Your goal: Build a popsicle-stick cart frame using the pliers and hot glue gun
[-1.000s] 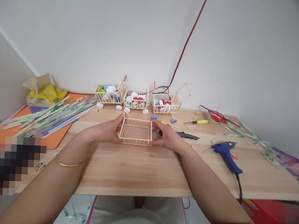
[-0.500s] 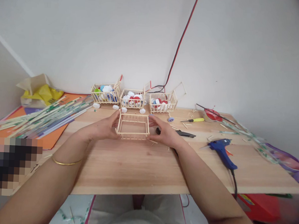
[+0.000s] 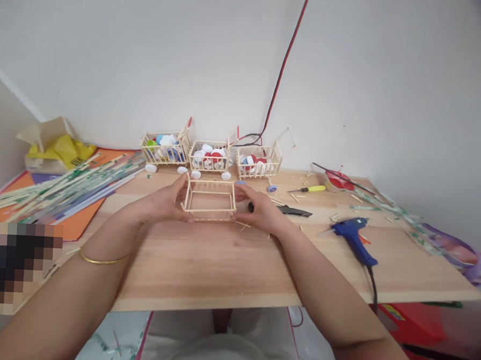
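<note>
A small open basket frame of pale wooden sticks (image 3: pixel 209 200) rests on the wooden board (image 3: pixel 236 266), held from both sides. My left hand (image 3: pixel 164 203) grips its left end, thumb at the near corner and fingers curled over the far corner. My right hand (image 3: pixel 260 210) grips its right end the same way. A thin gold bangle is on my left wrist.
Three stick carts with bottle-cap wheels (image 3: pixel 211 156), filled with coloured caps, line the wall behind. A blue glue gun (image 3: pixel 352 238), a black knife (image 3: pixel 291 210), a yellow screwdriver (image 3: pixel 310 189) and a red tape roll (image 3: pixel 337 180) lie to the right. A pile of sticks (image 3: pixel 66 187) lies left.
The frame and both hands stay together; the whole scene has slid slightly left and up in view as my head moved. The grip looks unchanged.
</note>
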`<state>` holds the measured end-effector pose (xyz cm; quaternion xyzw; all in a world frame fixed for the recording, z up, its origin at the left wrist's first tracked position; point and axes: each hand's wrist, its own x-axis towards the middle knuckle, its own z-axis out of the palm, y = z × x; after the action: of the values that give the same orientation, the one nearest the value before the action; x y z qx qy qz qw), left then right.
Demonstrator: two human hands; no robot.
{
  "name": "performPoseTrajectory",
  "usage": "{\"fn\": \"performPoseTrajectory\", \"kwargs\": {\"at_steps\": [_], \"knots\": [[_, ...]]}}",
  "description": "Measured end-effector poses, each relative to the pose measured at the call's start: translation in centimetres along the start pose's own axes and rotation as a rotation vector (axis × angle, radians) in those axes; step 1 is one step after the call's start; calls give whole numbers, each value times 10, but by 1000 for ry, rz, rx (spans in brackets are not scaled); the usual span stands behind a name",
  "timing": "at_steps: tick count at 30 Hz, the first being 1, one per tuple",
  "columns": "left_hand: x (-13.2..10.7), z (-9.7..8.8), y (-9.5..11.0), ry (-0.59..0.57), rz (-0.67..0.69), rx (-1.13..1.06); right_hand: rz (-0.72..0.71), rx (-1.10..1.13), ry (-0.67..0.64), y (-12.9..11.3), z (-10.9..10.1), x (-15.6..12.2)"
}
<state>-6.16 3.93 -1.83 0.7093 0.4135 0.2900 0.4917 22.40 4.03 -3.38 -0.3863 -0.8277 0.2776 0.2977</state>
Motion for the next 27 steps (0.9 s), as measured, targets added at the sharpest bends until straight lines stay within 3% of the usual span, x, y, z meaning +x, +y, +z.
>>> {"fn": "performPoseTrajectory", "kwargs": {"at_steps": [5, 9, 15, 19, 22, 27], "knots": [[-4, -1, 17, 29, -41, -9, -57, -4, 83, -7, -8, 1], [-9, -9, 23, 131, -80, -50, -27, -117, 102, -19, -23, -4], [-11, -16, 26, 205, 45, -227, 22, -499, -231, -28, -23, -16], [-8, -14, 27, 207, 43, -279, -10, -518, -303, -29, -9, -14], [-6, -13, 25, 236, 59, -320, 21, -484, -181, -32, -5, -8], [-4, -13, 22, 261, 96, -327, 170, -228, 206, -27, -10, -2]]}}
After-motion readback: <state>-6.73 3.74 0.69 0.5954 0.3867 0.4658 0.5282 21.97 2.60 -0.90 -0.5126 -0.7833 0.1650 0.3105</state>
